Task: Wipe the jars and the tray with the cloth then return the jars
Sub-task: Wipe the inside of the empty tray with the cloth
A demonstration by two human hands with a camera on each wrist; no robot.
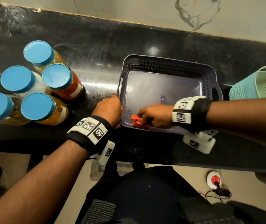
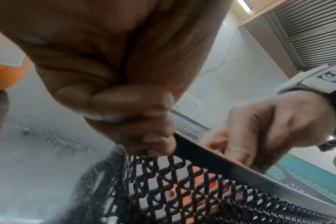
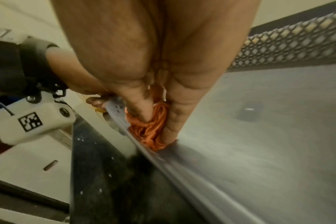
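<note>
A grey perforated tray (image 1: pixel 169 62) sits on the black counter with no jars in it. My left hand (image 1: pixel 108 109) grips the tray's near-left corner rim (image 2: pixel 201 153), fingers curled over the edge. My right hand (image 1: pixel 155 116) is inside the tray at its near-left corner, pinching a crumpled orange-red cloth (image 1: pixel 137 121) against the floor; in the right wrist view the fingers (image 3: pixel 173 119) bunch the cloth (image 3: pixel 152 133) against the near wall. Several blue-lidded jars (image 1: pixel 38 105) stand in a cluster on the counter to the left, holding orange, red and pale contents.
A folded teal and green cloth (image 1: pixel 258 83) lies on the counter right of the tray. A pale wall (image 1: pixel 145 12) runs behind the counter. The counter's front edge (image 1: pixel 161 162) is just below my wrists. Bare counter lies between the jars and the tray.
</note>
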